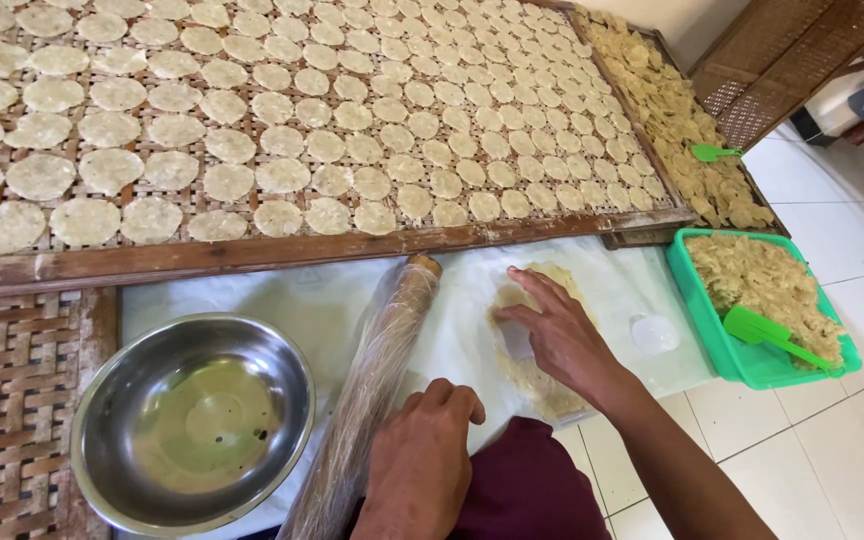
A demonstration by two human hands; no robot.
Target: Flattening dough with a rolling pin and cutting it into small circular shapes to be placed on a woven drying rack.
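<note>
The right hand (560, 335) lies flat, fingers spread, on the dough (537, 385), grasping nothing. The left hand (422, 455), loosely curled and empty, rests beside the wrapped roller (377, 375).

— How is the right hand (560, 335) held?

— It is laid palm down with the fingers (537, 290) stretched out flat and slightly spread. It is placed just right of the rolling pin (377, 385), and the fingertips are pointed up and to the left. The bare forearm is extended back from the wrist toward the lower right corner of the view.

— And the left hand (422, 460)?

— It is curled loosely, with the knuckles raised and the fingers bent under. It is set touching the near part of the rolling pin, on its right side. Only its back and wrist are seen.
</note>
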